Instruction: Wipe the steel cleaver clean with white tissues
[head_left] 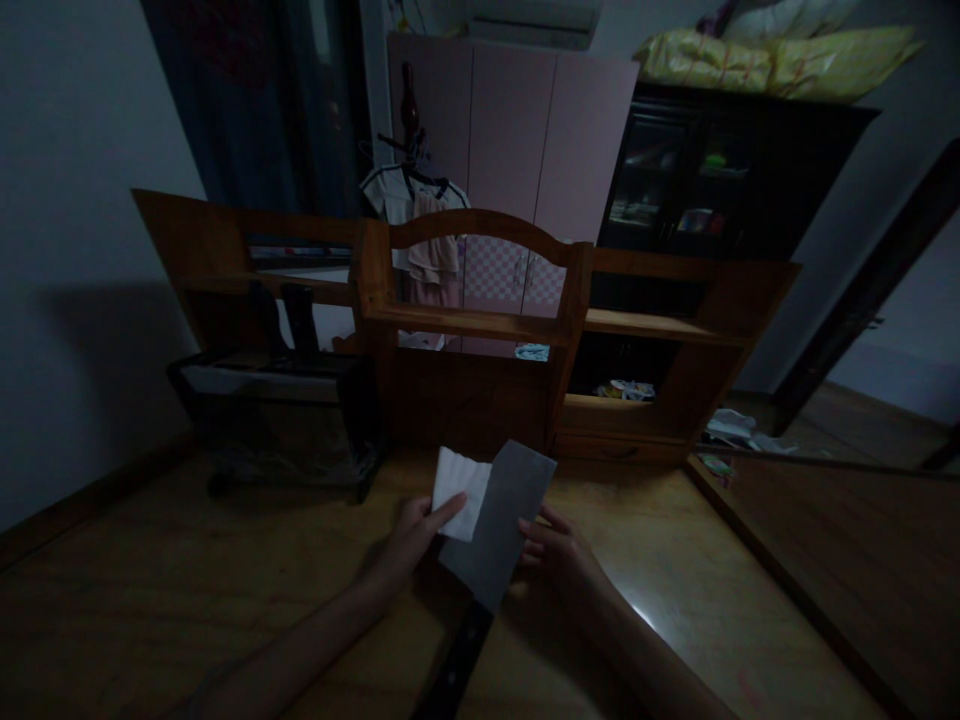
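Note:
A cleaver (504, 510) with a wide grey blade and a black riveted handle is tilted above the wooden tabletop (330, 600), its handle toward me. My left hand (431, 522) pinches a folded white cloth or tissue (459, 490) against the blade's left side, thumb on top. My right hand (553, 545) grips the blade's right edge, with the thumb on its face and the fingers partly hidden behind it. The handle's lower end runs out of the picture.
A knife block (274, 420) with black-handled knives stands at the left. Behind the hands rises a wooden shelf unit (472, 325) with small items on it. The tabletop's raised right edge (780, 580) borders a brown surface. Farther back are a pink wardrobe (510, 140) and dark cabinet (735, 180).

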